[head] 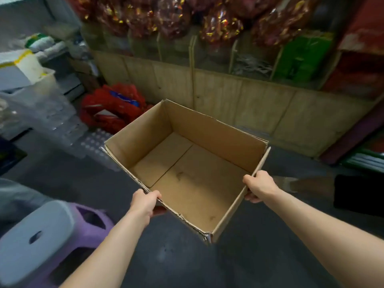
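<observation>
Head camera looks down at two bare arms that reach out in front. Close by on the left is a purple stool [91,223] with a pale grey stool [31,240] on top of it. The left hand [145,202] grips the near left edge of a cardboard box [220,132], with the thumb on top of the edge and the fingers curled under it. The right hand [259,186] grips the right side wall of the same box, with the fingers wrapped round the edge. The hands are well apart, one on each side. The box is in the middle, open at the top, and its brown bottom flaps show inside. It is over the dark grey floor [239,262]; I cannot tell if it touches the floor. Behind the box on the left lie red bags [110,109], next to clear plastic tubs [41,107]. Further back stands a wooden wall [249,96]. Above it hang shiny red packs [218,28], with a green box [301,59] to the right.
</observation>
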Tool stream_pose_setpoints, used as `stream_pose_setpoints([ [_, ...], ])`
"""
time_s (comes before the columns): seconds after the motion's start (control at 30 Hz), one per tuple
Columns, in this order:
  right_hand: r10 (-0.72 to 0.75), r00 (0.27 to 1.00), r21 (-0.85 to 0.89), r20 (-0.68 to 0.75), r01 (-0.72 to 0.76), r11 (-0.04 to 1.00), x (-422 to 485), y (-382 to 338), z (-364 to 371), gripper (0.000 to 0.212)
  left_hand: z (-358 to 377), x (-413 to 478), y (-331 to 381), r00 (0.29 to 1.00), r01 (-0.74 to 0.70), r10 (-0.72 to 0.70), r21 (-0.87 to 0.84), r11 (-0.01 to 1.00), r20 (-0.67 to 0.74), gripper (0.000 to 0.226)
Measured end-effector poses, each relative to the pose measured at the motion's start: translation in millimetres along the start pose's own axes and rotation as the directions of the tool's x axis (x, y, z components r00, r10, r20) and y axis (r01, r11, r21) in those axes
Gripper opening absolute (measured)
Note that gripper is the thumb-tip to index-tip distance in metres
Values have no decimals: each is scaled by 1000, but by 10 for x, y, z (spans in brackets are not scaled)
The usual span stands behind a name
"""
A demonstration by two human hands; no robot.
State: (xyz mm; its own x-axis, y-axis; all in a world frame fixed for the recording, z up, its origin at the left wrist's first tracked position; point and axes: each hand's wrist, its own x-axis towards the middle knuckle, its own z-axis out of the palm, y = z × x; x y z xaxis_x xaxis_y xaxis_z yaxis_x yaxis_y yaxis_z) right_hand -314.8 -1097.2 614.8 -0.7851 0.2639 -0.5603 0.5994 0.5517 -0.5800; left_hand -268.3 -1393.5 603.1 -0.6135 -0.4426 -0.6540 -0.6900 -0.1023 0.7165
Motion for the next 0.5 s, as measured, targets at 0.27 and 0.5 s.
stream_pose_setpoints([
  [0.27,177,978,121,-112,-163,979,279,1362,-1626,16,1979,-738,62,980,-22,-14,177,984,200,30],
  [0.5,299,939,206,-170,-263,943,479,2473,-2816,17,3589,-1287,-48,946,-87,-30,342,936,324,29],
])
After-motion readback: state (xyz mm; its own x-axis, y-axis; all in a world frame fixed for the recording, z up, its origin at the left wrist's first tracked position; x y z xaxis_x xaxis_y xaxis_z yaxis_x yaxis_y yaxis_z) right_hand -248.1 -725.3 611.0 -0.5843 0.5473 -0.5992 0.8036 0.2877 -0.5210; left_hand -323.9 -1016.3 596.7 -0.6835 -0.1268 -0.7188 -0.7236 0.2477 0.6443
